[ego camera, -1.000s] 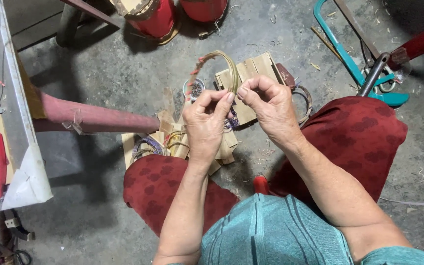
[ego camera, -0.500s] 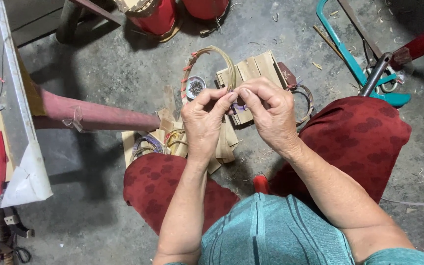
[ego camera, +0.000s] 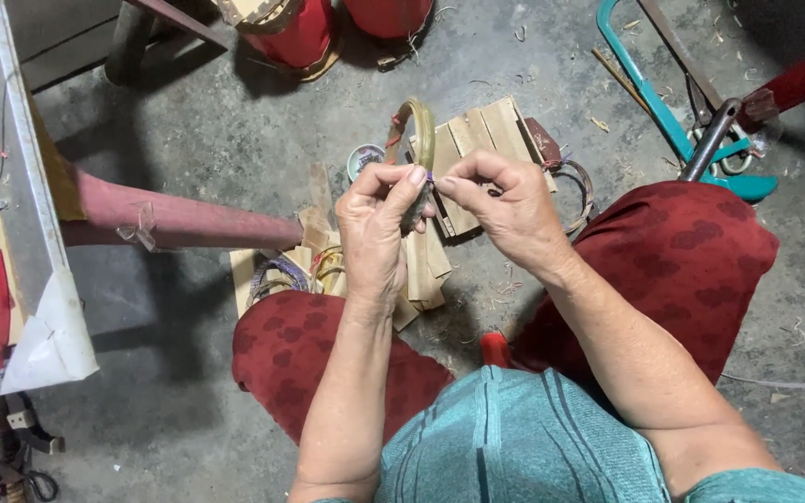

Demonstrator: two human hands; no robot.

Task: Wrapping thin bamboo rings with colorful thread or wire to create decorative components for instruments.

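Observation:
I hold a thin bamboo hoop (ego camera: 418, 126) upright in front of me. My left hand (ego camera: 379, 224) grips its lower edge between thumb and fingers. My right hand (ego camera: 500, 205) pinches a small purple strand at the same spot, fingertip to fingertip with the left. The hoop has a bit of red binding on its left side. Below my hands lie flat wooden slats (ego camera: 477, 140) and more hoops (ego camera: 277, 275) on the concrete floor.
A pink pole (ego camera: 179, 219) runs across the floor at left. Red drum-like objects (ego camera: 300, 33) stand at the top. A teal-handled saw (ego camera: 673, 121) and a metal tool lie at upper right. A white bench edge (ego camera: 30, 242) stands at left.
The hoop has turned from a flatter, open view to edge-on and upright. Both hands have shifted slightly right and closer together at its lower edge.

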